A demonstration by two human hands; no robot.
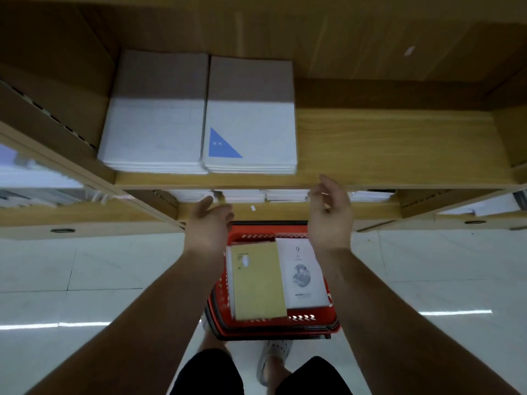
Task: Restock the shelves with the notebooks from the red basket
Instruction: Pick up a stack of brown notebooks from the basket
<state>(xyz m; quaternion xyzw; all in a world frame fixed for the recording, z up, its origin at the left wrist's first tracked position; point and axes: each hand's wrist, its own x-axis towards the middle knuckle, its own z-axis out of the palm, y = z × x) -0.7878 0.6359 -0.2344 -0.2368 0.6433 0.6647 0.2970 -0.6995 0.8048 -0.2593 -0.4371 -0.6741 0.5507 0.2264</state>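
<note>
Hands empty: your left hand (209, 223) and right hand (329, 220) hover over the red basket (271, 326), fingers (328, 182) loosely spread, poised to lift notebooks (258, 280) to the shelf (399, 143).

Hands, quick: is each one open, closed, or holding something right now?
Left hand: open, holding nothing.
Right hand: open, fingers loosely curled, holding nothing.

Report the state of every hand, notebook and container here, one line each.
left hand, open, holding nothing.
right hand, open, holding nothing.
red basket, on the floor, notebooks inside.
yellow notebook, closed, flat in the basket.
white notebook, closed, flat beside the yellow one.
plain stack, flat on the shelf.
triangle stack, flat, beside the plain stack.
</note>
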